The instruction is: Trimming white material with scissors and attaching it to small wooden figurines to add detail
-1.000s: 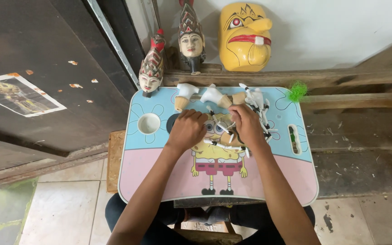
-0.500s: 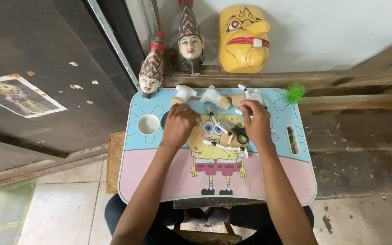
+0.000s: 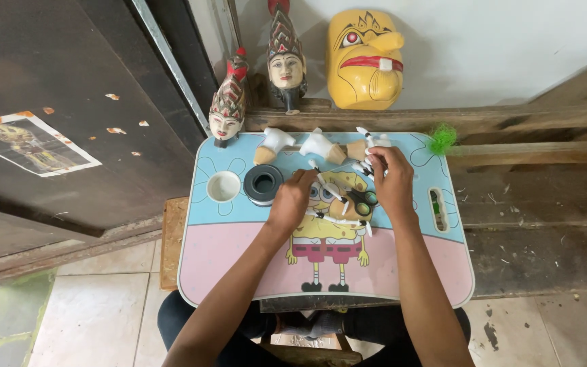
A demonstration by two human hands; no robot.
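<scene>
Left hand point(image 3: 292, 197) curled beside black roll point(image 3: 263, 183), right hand point(image 3: 390, 178) pinching white sticks point(image 3: 367, 163), masks behind

A home craft workshop: carved puppet heads point(image 3: 287, 61) and a yellow mask point(image 3: 363, 58) stand on a rough wooden bench point(image 3: 538, 122) strewn with shavings.
</scene>
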